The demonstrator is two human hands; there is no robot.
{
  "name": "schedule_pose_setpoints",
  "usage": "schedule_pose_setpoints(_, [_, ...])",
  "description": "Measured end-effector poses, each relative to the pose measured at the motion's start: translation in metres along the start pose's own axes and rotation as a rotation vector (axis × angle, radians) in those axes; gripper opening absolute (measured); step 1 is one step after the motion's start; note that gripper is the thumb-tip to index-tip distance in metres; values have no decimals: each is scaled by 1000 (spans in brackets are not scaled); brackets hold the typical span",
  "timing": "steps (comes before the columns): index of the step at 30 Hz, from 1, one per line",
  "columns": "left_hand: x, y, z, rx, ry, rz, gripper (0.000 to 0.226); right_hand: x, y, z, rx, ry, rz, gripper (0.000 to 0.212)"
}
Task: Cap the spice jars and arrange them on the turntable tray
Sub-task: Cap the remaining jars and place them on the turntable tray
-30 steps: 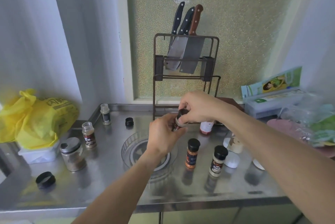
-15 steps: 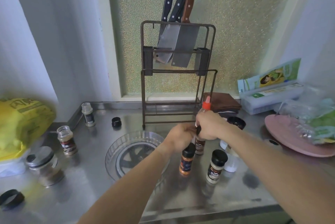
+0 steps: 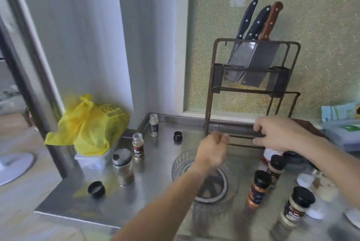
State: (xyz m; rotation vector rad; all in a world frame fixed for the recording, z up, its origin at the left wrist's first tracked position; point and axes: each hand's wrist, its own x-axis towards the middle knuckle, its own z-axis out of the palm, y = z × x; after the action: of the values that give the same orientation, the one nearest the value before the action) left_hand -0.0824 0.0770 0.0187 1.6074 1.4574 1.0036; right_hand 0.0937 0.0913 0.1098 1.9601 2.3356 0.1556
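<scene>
Three black-capped spice jars stand at the right: an orange one (image 3: 258,190), a pale one (image 3: 275,169) behind it and a pale one (image 3: 296,206) in front. Two uncapped jars, a brown one (image 3: 138,147) and a pale one (image 3: 153,128), stand at the back left. Loose black caps lie near the back (image 3: 178,136) and near the front left (image 3: 96,189). The clear turntable tray (image 3: 180,162) holds no jars. My left hand (image 3: 213,149) hovers over it, fingers curled, holding nothing. My right hand (image 3: 280,133) is raised by the rack, fingers apart, holding nothing.
A metal-lidded glass jar (image 3: 123,166) stands left of the tray. A knife rack (image 3: 251,88) with knives rises behind my hands. A yellow plastic bag (image 3: 87,125) sits on a white box at the far left. The steel counter's front-left edge (image 3: 78,218) drops off.
The jar held in both hands now stands with the capped ones at the right. Both hands have let go and lifted. The view has swung left.
</scene>
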Motion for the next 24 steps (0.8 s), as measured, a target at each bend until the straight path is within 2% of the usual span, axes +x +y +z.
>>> schedule_pose_setpoints(5, [25,-38,-66,38,455,-149,39,39,-84,-8,82,82,-172,28])
schedule_pose_setpoints(8, [56,-65,-87,33,600,-239,46,77,-133,10,155,61,-233,30])
schedule_pose_setpoints(13, [114,-110,-97,110,732,-328,57,146,-185,54,199,-38,-211,32])
schedule_pose_setpoints(18, [152,-136,-99,39,832,-382,62,209,-200,95,247,-144,-162,60])
schedule_pose_setpoints(21, [164,-151,-102,15,828,-441,63,231,-205,116,262,-173,-201,58])
schedule_pose_setpoints(24, [166,-161,-103,14,800,-470,50,236,-214,129,201,-166,-248,42])
